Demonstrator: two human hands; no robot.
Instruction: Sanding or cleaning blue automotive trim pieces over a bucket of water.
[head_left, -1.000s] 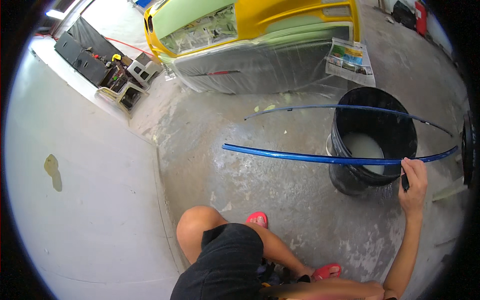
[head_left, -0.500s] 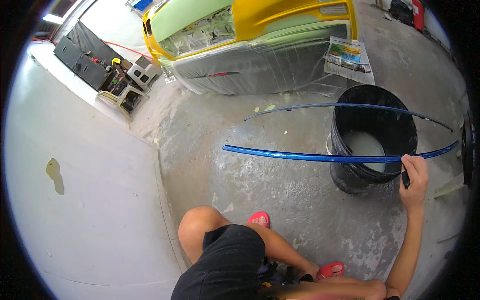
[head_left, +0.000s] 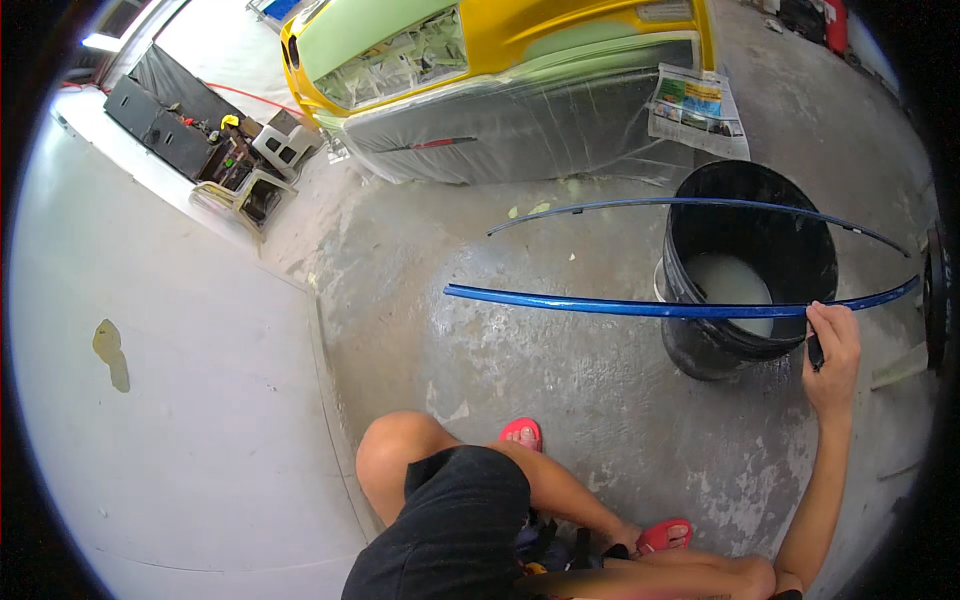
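Observation:
My right hand [head_left: 832, 352] is closed at the right part of a long, curved, glossy blue strip [head_left: 590, 305], its fingertips resting over the strip's top edge. A small black piece [head_left: 815, 352] shows between thumb and palm; its kind cannot be made out. The blue strip lies across the near rim of a black bucket [head_left: 690, 345], which contains cloudy whitish water [head_left: 728, 285]. Across the bucket's far side runs a second, thinner curved strip [head_left: 620, 203], dark blue with small clips along it. My left hand is not in view.
A yellow car bumper [head_left: 560, 30] with green patches, plastic film and newspaper [head_left: 690, 135] stands at the back. Wet concrete floor [head_left: 480, 340] surrounds the bucket. A large pale panel [head_left: 200, 400] fills the left; a plastic chair [head_left: 240, 200] lies behind it. A round black object [head_left: 937, 300] is far right.
The whole scene sits slightly higher in the picture. My right hand stays at nearly the same spot on the blue strip, with the black piece still in it.

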